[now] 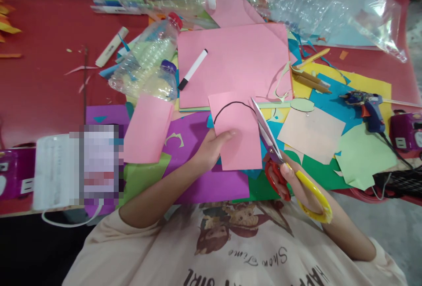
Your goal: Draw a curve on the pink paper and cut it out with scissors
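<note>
My left hand (211, 152) grips a pink sheet of paper (240, 145) by its left side, thumb on top. A black curved line arches across the upper part of this sheet. In my right hand (293, 180) is a pair of scissors (272, 145) with one yellow and one red handle loop. Its blades point up and left, at the right edge of the sheet near the end of the curve. Whether the blades have cut into the paper is hard to make out. Behind the sheet lies a stack of larger pink paper (237, 62) with a black-and-white marker (193, 70) on it.
Left of my hands, a plastic bottle with a purple cap (161, 81) has pink paper (148, 128) around it. A red-capped bottle (148, 53) lies behind it. On the right are a blue glue gun (372, 110) and pale paper (311, 134). A phone (100, 158) stands at left.
</note>
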Motion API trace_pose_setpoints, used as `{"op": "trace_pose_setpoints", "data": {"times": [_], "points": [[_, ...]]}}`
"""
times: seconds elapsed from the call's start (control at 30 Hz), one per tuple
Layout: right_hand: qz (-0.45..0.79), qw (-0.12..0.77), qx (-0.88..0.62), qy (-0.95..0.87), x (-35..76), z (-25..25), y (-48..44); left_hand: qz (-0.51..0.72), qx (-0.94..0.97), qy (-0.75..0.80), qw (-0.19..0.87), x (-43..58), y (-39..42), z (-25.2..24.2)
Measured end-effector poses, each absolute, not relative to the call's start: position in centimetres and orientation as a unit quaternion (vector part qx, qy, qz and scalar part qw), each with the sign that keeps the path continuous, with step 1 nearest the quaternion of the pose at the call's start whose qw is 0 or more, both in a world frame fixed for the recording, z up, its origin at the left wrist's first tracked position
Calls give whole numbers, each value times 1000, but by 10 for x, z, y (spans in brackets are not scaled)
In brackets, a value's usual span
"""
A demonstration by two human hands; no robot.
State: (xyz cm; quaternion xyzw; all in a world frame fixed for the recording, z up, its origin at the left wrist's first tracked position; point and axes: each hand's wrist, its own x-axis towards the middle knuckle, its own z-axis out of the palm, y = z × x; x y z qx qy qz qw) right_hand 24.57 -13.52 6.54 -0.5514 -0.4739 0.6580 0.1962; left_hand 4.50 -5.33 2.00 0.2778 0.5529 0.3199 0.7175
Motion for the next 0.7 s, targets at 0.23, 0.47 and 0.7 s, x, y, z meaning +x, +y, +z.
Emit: {"op": "trace_pose_setpoints", "data": {"times": [0.23,0.47,0.7], "points": [[656,207,-547,-477,248,57,-138,350,288,530,717,43,-55,16],[685,235,-527,-444,249,53,-141,347,284,541,711,45,-55,19],[691,207,-544,-428,252,56,-142,335,284,557,705,44,-55,21]]}}
